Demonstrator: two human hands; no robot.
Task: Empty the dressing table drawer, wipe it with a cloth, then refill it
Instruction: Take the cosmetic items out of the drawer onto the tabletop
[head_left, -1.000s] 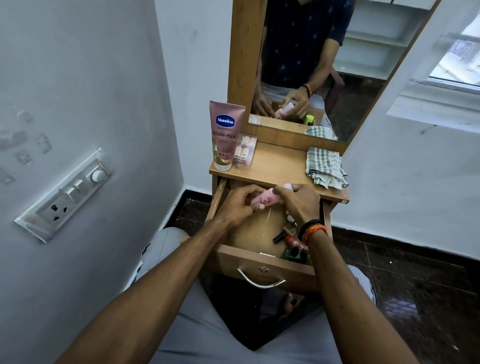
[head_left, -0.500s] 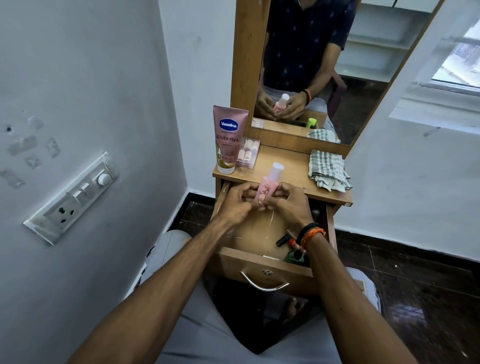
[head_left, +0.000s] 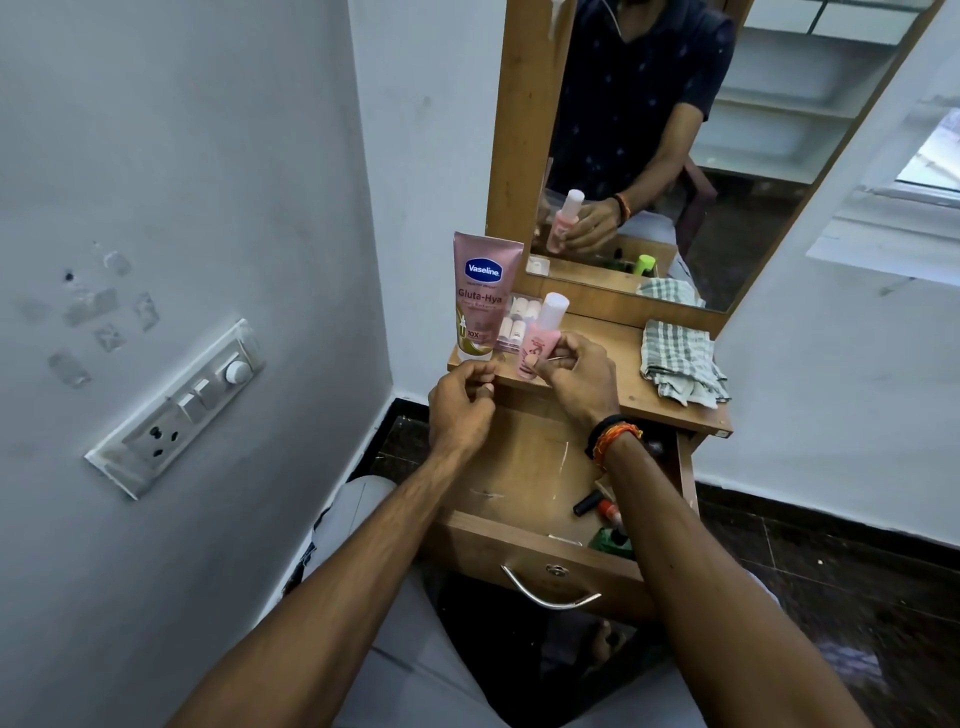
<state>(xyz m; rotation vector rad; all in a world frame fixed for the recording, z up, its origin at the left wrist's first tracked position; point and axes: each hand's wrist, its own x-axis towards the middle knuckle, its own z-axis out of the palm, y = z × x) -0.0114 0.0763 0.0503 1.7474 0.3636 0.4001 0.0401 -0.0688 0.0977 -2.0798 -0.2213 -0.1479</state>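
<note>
Lifted out of the open wooden drawer and stood on the tabletop: small pink white-capped bottle, right hand gripping, left hand clenched empty; emptying unfinished.

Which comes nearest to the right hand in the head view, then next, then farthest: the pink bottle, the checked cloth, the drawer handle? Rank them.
From the right hand:
1. Pink bottle: held in that hand, upright at the tabletop's front edge.
2. Checked cloth: crumpled on the tabletop, to the hand's right.
3. Drawer handle: on the open drawer's front, below the hand.
</note>
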